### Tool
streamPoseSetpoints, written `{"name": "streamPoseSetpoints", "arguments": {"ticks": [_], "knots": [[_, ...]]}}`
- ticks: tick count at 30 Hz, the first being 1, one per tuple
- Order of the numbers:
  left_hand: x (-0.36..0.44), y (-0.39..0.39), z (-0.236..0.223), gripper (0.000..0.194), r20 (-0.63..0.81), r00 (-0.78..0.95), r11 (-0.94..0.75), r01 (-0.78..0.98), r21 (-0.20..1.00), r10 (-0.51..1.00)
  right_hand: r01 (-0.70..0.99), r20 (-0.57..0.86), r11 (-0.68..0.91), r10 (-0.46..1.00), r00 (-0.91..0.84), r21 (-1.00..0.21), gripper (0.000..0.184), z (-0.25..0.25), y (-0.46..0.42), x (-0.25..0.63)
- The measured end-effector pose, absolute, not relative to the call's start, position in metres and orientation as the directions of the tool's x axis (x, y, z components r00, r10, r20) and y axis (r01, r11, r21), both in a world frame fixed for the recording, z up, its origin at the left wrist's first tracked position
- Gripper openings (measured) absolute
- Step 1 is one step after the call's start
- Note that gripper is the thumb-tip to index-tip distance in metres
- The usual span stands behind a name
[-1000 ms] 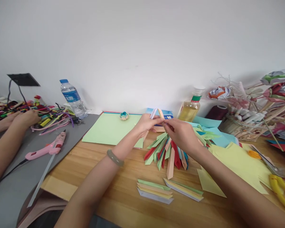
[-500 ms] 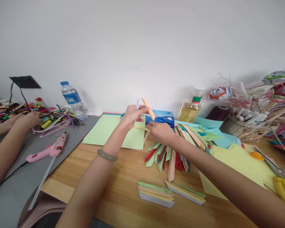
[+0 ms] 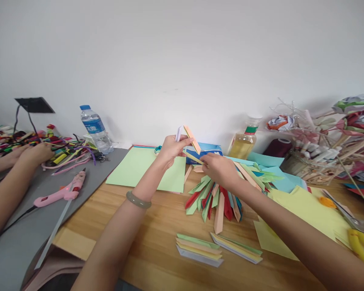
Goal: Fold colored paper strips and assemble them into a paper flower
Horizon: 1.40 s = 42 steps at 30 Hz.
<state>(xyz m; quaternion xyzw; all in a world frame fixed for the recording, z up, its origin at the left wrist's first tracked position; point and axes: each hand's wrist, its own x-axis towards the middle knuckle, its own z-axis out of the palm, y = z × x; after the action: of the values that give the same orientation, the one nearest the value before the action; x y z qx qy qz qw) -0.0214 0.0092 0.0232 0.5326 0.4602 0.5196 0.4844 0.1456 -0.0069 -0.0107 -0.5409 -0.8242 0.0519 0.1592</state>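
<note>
My left hand, with a bangle on its wrist, is raised over the table's far side and closed on folded paper strips. A lavender strip sticks up behind the fingers, and a peach strip slants down past the thumb tip. My right hand pinches the near end of a yellow paper strip, whose other end reaches my left hand. Below my right hand lies a pile of folded strips in green, red and peach. Two stacks of folded strips, one left and one right, rest nearer me.
Green paper sheets and a blue packet lie behind. Yellow sheets, scissors and an oil-coloured bottle are right. On the left are a water bottle, a pink glue gun and another person's hands.
My right hand has moved a little right, away from my left hand, and more of the yellow strip shows between them. My left hand keeps its hold on the strips.
</note>
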Motion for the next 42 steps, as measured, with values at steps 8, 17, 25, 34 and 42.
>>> {"name": "streamPoseSetpoints", "arguments": {"ticks": [8, 17, 25, 34, 42], "knots": [[0.015, 0.000, -0.002, 0.025, 0.037, 0.143, -0.032, -0.037, 0.999, 0.989, 0.532, 0.199, 0.303, 0.949, -0.245, -0.791, 0.036, 0.002, -0.029, 0.214], [0.037, -0.017, -0.014, 0.025, -0.018, 0.306, 0.041, -0.069, 0.997, 0.952, 0.351, 0.109, 0.222, 0.943, -0.314, -0.910, 0.031, -0.005, -0.036, 0.212], [0.043, -0.023, -0.017, 0.024, -0.004, 0.242, 0.022, -0.072, 0.997, 0.970, 0.582, 0.283, 0.319, 0.946, -0.156, -0.748, 0.013, -0.003, -0.054, 0.193], [0.043, -0.023, -0.018, 0.022, -0.018, 0.258, 0.034, -0.057, 0.998, 0.966, 0.627, 0.329, 0.391, 0.918, -0.220, -0.673, 0.015, -0.007, -0.048, 0.200], [0.043, -0.024, -0.019, 0.024, -0.004, 0.281, 0.028, -0.082, 0.996, 0.960, 0.638, 0.387, 0.413, 0.902, -0.190, -0.650, 0.008, -0.011, -0.046, 0.199]]}}
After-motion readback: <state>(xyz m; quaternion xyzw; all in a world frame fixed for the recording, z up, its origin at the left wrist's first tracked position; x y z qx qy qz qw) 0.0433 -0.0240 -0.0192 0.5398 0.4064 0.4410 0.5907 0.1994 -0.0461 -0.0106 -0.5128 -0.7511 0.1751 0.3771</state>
